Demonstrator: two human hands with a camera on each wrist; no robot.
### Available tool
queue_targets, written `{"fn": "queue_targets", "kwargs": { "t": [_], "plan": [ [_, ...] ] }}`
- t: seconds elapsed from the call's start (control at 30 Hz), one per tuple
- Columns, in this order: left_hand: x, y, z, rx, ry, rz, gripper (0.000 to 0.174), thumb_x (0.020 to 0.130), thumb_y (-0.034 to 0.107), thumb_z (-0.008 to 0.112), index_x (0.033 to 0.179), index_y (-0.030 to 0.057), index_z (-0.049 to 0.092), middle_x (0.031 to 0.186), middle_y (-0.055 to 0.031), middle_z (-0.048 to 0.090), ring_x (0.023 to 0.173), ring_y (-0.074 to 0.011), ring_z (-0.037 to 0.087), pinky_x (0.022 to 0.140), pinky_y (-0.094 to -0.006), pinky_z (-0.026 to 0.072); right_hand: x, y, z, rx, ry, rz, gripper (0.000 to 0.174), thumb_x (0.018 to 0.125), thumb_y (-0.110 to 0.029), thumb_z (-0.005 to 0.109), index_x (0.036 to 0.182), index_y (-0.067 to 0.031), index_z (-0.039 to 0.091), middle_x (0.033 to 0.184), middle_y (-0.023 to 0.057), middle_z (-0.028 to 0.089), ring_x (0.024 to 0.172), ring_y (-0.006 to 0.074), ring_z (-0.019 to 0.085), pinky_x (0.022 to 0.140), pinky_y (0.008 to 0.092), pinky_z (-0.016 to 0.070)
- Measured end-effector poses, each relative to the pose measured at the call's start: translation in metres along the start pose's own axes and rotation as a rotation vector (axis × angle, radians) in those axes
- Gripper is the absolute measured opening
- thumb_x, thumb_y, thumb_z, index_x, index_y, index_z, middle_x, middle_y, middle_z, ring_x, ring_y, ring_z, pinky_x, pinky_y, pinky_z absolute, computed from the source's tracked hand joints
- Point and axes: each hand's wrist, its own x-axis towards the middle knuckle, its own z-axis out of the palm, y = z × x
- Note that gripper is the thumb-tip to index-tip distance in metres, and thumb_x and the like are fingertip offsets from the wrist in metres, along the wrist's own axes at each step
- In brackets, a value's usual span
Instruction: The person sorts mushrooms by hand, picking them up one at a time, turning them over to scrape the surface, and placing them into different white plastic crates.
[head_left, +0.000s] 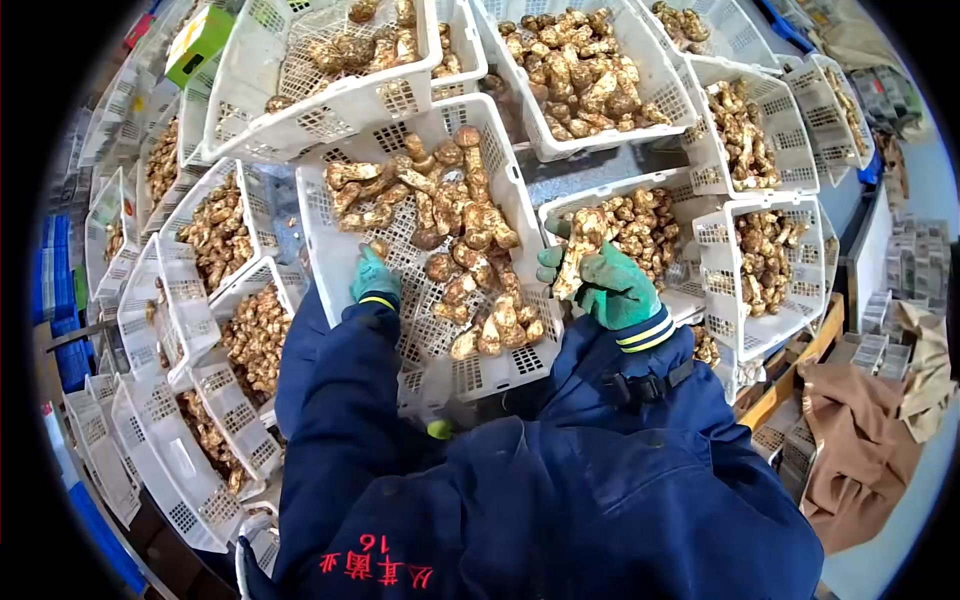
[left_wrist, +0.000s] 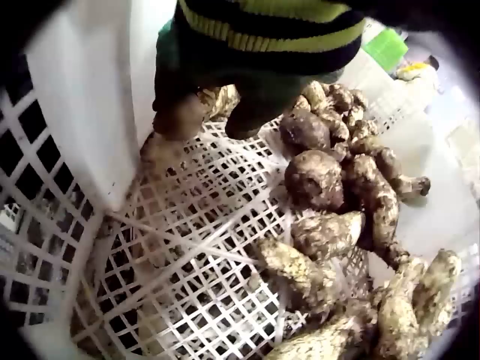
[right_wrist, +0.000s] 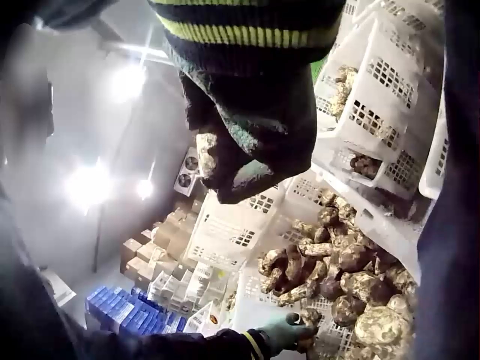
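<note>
My green-gloved right hand (head_left: 622, 287) grips a thick-stemmed brown mushroom (head_left: 577, 258) over the right rim of the middle basket. In the right wrist view, only a pale bit of that mushroom (right_wrist: 206, 154) shows past the dark fingers. At the left inside of the white mesh basket (head_left: 505, 165), my left hand (head_left: 375, 277) pinches a small mushroom (head_left: 378, 247). The left wrist view shows part of this mushroom (left_wrist: 223, 101) between thumb and fingers. More mushrooms (head_left: 470, 215) lie on the basket's floor, with a heap (head_left: 508, 328) in its near right corner.
White baskets of mushrooms crowd both sides, including a left basket (head_left: 255, 340) and a right basket (head_left: 765, 260). A large basket (head_left: 330, 125) overlaps the middle basket's far edge. A green box (head_left: 200, 45) stands at the far left; brown cloth (head_left: 860, 425) hangs at the right.
</note>
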Motion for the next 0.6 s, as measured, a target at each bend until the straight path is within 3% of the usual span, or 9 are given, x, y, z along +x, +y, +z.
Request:
{"fn": "queue_targets", "kwargs": {
  "t": [0.07, 0.1, 0.23, 0.3, 0.4, 0.43, 0.5, 0.53, 0.6],
  "plan": [
    [0.006, -0.001, 0.008, 0.069, 0.047, -0.002, 0.093, 0.077, 0.028, 0.07, 0.145, 0.0023, 0.013, 0.132, -0.0195, 0.047, 0.108, -0.0309, 0.057, 0.087, -0.0399, 0.0477, 0.009, -0.002, -0.006, -0.034, 0.003, 0.02, 0.061, 0.084, -0.011, 0.053, 0.137, 0.0065, 0.03, 0.117, 0.0221, 0.057, 0.105, 0.0314, 0.059, 0.094, 0.0433, 0.046],
    [0.012, 0.001, 0.0, 0.072, -0.142, -0.073, 0.09, 0.078, 0.026, 0.069, 0.145, 0.0022, 0.013, 0.127, -0.0202, 0.052, 0.104, -0.0301, 0.06, 0.084, -0.0393, 0.0491, 0.009, -0.006, -0.001, -0.043, 0.018, 0.026, 0.061, 0.084, -0.01, 0.052, 0.137, 0.0071, 0.03, 0.116, 0.0232, 0.057, 0.104, 0.0316, 0.059, 0.094, 0.0441, 0.0458],
    [0.016, -0.012, 0.033, 0.069, 0.108, 0.034, 0.083, 0.078, 0.018, 0.066, 0.143, 0.0036, 0.017, 0.105, -0.0189, 0.065, 0.093, -0.0321, 0.064, 0.08, -0.0377, 0.0497, 0.019, -0.01, -0.004, -0.08, -0.119, 0.082, 0.06, 0.084, -0.011, 0.052, 0.135, 0.0117, 0.029, 0.121, 0.0278, 0.052, 0.108, 0.0356, 0.057, 0.097, 0.0458, 0.0444],
    [0.02, -0.02, 0.046, -0.097, 0.178, 0.049, 0.066, 0.074, 0.02, 0.072, 0.129, 0.0031, 0.04, 0.097, -0.0187, 0.066, 0.085, -0.0329, 0.064, 0.074, -0.0381, 0.05, 0.017, 0.003, -0.012, -0.031, -0.034, 0.06, 0.06, 0.085, -0.012, 0.054, 0.134, 0.0126, 0.03, 0.118, 0.0265, 0.054, 0.108, 0.0334, 0.057, 0.097, 0.0457, 0.0446],
    [0.038, -0.021, 0.047, -0.904, -0.264, -0.052, 0.039, 0.065, 0.024, 0.081, 0.085, 0.0012, 0.055, 0.075, -0.0105, 0.061, 0.069, -0.0226, 0.061, 0.059, -0.0355, 0.0482, 0.014, 0.003, -0.024, -0.154, 0.069, 0.121, 0.041, 0.089, -0.011, 0.053, 0.124, 0.0098, 0.043, 0.106, 0.0217, 0.061, 0.102, 0.0307, 0.061, 0.092, 0.0418, 0.0479],
    [0.044, -0.024, 0.067, -1.058, -0.204, 0.021, 0.036, 0.07, 0.015, 0.077, 0.092, -0.0002, 0.053, 0.078, -0.0072, 0.057, 0.068, -0.0195, 0.061, 0.055, -0.0332, 0.0485, 0.014, -0.001, -0.016, -0.154, 0.084, 0.126, 0.034, 0.091, -0.012, 0.052, 0.118, 0.0076, 0.048, 0.106, 0.0204, 0.062, 0.1, 0.0297, 0.062, 0.09, 0.0397, 0.0489],
    [-0.046, 0.033, -0.041, -1.649, -0.54, 0.062, 0.041, 0.073, 0.008, 0.07, 0.107, -0.0027, 0.05, 0.088, -0.0074, 0.056, 0.075, -0.0217, 0.063, 0.056, -0.0335, 0.0523, 0.022, -0.002, -0.032, -0.229, 0.124, 0.073, 0.028, 0.092, -0.014, 0.051, 0.113, 0.005, 0.054, 0.107, 0.0185, 0.062, 0.099, 0.0295, 0.062, 0.086, 0.0382, 0.0507],
    [-0.051, 0.035, -0.042, -1.357, -0.328, 0.544, 0.046, 0.072, 0.003, 0.067, 0.113, -0.0038, 0.046, 0.094, -0.0086, 0.055, 0.082, -0.024, 0.063, 0.06, -0.0343, 0.0544, 0.03, 0.001, -0.055, -0.305, 0.155, 0.019, 0.029, 0.092, -0.014, 0.051, 0.113, 0.0047, 0.054, 0.108, 0.0178, 0.062, 0.101, 0.0302, 0.061, 0.084, 0.0388, 0.0515],
    [-0.075, 0.043, -0.064, -1.357, -0.435, 0.685, 0.055, 0.07, -0.004, 0.061, 0.122, -0.0054, 0.042, 0.104, -0.011, 0.054, 0.094, -0.0273, 0.063, 0.069, -0.0351, 0.0564, 0.057, -0.023, -0.049, -0.136, 0.166, -0.131, 0.032, 0.092, -0.02, 0.052, 0.114, 0.0037, 0.053, 0.109, 0.0176, 0.061, 0.104, 0.0316, 0.059, 0.084, 0.0407, 0.0521]
  ]
}}
